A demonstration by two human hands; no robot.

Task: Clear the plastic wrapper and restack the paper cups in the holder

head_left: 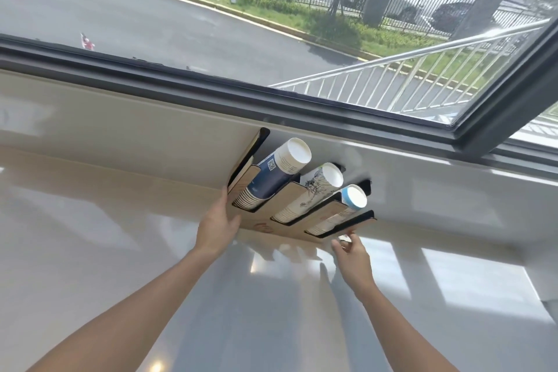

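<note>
- While the left hand (219, 228) lies flat, fingers spread, against the near-left corner of the tan wooden cup holder with black slot edges (283, 205), it probably steadies the rack; it closes on nothing.
- Loosely curled, the right hand (351, 251) touches the holder's near-right black edge with a fingertip (350, 232), gripping nothing I can see.
- Between the two hands, three stacks lean away in their slots: dark blue paper cups (276, 172) nearest the left hand, white sketch-printed cups (314, 190) in the middle, light blue-banded cups (347, 205) nearest the right.
- No plastic wrapper is visible.
- Everything rests on a glossy white sunlit counter (302, 296) below a dark-framed window (302, 100) facing a road.
</note>
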